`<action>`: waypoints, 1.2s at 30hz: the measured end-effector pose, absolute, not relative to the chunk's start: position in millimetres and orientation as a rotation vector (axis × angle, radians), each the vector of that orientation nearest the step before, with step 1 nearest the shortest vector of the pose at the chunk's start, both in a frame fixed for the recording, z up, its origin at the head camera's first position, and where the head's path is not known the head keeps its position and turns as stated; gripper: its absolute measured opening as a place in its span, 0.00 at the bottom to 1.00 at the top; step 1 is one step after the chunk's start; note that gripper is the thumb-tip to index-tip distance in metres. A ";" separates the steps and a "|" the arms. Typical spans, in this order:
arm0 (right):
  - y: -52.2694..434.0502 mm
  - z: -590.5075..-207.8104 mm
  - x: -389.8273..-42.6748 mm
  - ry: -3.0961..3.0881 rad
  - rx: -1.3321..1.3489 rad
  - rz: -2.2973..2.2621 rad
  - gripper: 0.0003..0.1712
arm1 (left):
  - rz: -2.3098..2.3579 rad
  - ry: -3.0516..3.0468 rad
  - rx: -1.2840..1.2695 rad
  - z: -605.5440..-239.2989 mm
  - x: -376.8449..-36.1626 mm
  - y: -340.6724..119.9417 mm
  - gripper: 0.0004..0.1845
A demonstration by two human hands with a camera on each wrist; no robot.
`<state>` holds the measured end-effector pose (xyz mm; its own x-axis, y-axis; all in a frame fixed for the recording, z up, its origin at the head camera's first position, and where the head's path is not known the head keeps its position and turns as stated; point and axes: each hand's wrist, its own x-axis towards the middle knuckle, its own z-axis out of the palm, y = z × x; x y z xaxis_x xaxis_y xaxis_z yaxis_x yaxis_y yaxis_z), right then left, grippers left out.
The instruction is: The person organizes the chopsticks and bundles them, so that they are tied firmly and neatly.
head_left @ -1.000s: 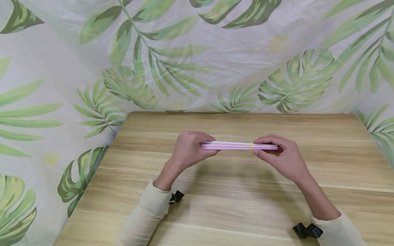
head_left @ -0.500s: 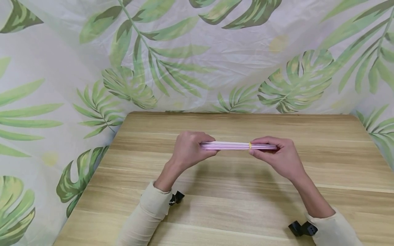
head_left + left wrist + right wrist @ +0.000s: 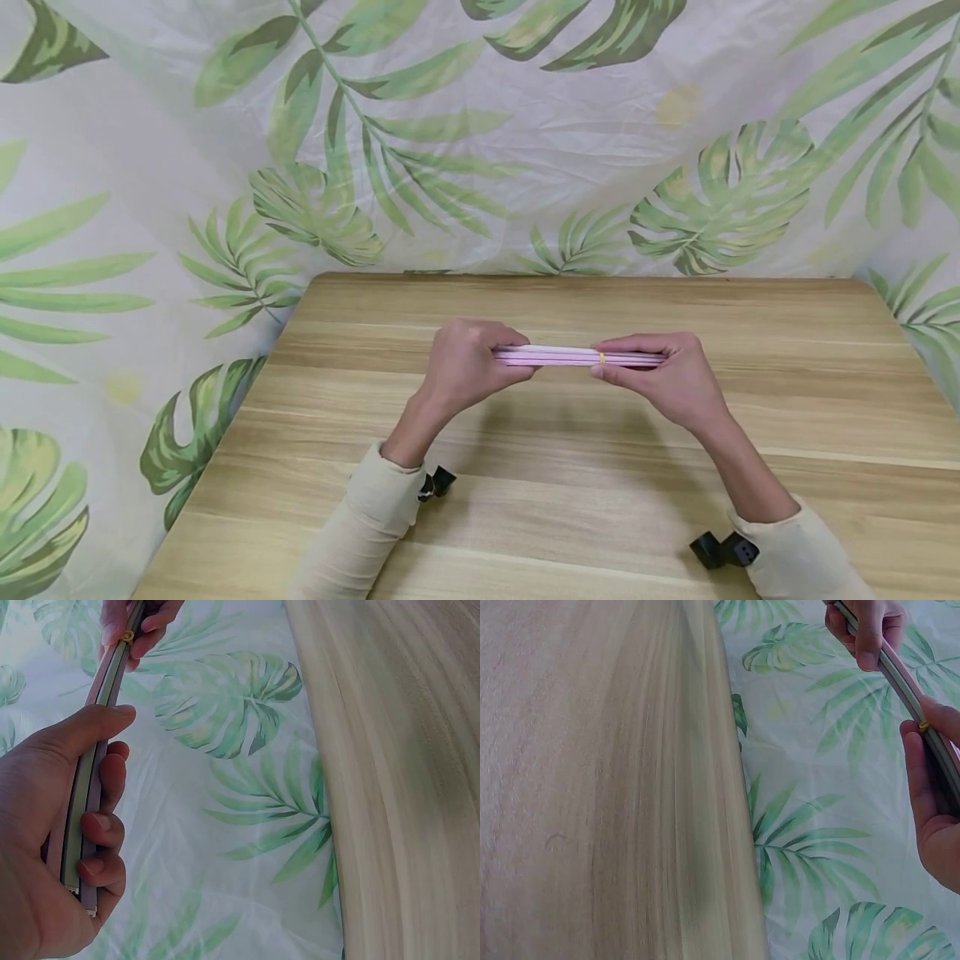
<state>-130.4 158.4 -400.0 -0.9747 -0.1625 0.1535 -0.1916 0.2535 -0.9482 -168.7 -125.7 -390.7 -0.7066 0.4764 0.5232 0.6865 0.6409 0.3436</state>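
A bundle of long thin sticks (image 3: 562, 357), pink and white in the head view, lies level between both hands above the table. In the left wrist view, green and purple sticks (image 3: 111, 682) show beside a reddish one. A yellow rubber band (image 3: 602, 358) circles the bundle right of its middle. My left hand (image 3: 461, 358) grips the left part, thumb laid across and fingers curled round; the stick ends poke out near the palm. With thumb and fingers, my right hand (image 3: 678, 379) pinches the right part, fingertips right at the rubber band.
Beneath the hands spreads a wood-grain table (image 3: 570, 517). A leaf-printed cloth (image 3: 480, 150) hangs behind it and at its sides. Small black devices (image 3: 723, 550) sit at both sleeve cuffs.
My right hand has moved left, its fingertips passing from right of the rubber band to just over it. The band and the bundle's right end have come nearer my left hand, which shifted slightly right.
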 end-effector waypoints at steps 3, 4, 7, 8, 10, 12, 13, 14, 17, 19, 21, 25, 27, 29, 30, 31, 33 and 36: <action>158.6 -399.5 -130.7 -2.472 0.359 1.861 0.18 | -0.747 -2.497 -0.914 -390.4 -169.5 -126.7 0.07; 159.3 -399.0 -130.8 -2.476 0.372 1.857 0.18 | -0.748 -2.504 -0.912 -389.9 -169.9 -127.3 0.08; 163.3 -396.8 -130.9 -2.480 0.428 1.817 0.19 | -0.758 -2.525 -0.898 -387.5 -170.9 -129.7 0.08; 164.9 -396.0 -130.9 -2.475 0.446 1.799 0.18 | -0.760 -2.529 -0.892 -386.6 -171.1 -130.6 0.08; 167.8 -394.8 -131.1 -2.454 0.474 1.749 0.17 | -0.770 -2.539 -0.875 -384.8 -171.4 -132.3 0.08; 169.9 -394.8 -131.5 -2.430 0.502 1.672 0.15 | -0.772 -2.547 -0.862 -383.7 -171.5 -133.5 0.08; 170.4 -395.3 -131.9 -2.421 0.518 1.627 0.14 | -0.773 -2.552 -0.858 -383.4 -171.6 -134.0 0.07; 170.6 -396.2 -132.4 -2.411 0.536 1.588 0.14 | -0.768 -2.555 -0.855 -383.1 -171.7 -134.1 0.08; 169.4 -399.8 -134.1 -2.393 0.592 1.476 0.15 | -0.753 -2.567 -0.854 -382.9 -172.0 -133.3 0.07; 167.7 -402.4 -135.1 -2.377 0.623 1.422 0.15 | -0.730 -2.576 -0.854 -383.0 -172.0 -132.1 0.08; 165.9 -404.4 -135.8 -2.357 0.646 1.383 0.16 | -0.708 -2.582 -0.855 -383.1 -171.8 -130.4 0.07; 163.7 -406.1 -136.2 -2.320 0.681 1.280 0.17 | -0.675 -2.592 -0.846 -383.2 -170.8 -126.6 0.07; 162.7 -406.4 -136.2 -2.315 0.695 1.232 0.17 | -0.668 -2.590 -0.839 -382.8 -170.1 -125.0 0.07; 161.6 -406.7 -136.2 -2.314 0.703 1.196 0.17 | -0.659 -2.588 -0.834 -382.5 -169.2 -123.8 0.07; 161.2 -407.0 -136.1 -2.314 0.704 1.184 0.17 | -0.651 -2.585 -0.832 -382.5 -168.9 -123.0 0.07; 160.7 -407.3 -136.0 -2.315 0.702 1.176 0.17 | -0.648 -2.579 -0.834 -382.6 -168.6 -122.0 0.07; 159.4 -407.7 -135.4 -2.321 0.705 1.168 0.17 | -0.637 -2.570 -0.850 -382.9 -168.0 -119.6 0.07; 157.6 -408.7 -134.7 -2.336 0.712 1.126 0.17 | -0.616 -2.569 -0.872 -383.6 -166.8 -114.7 0.07</action>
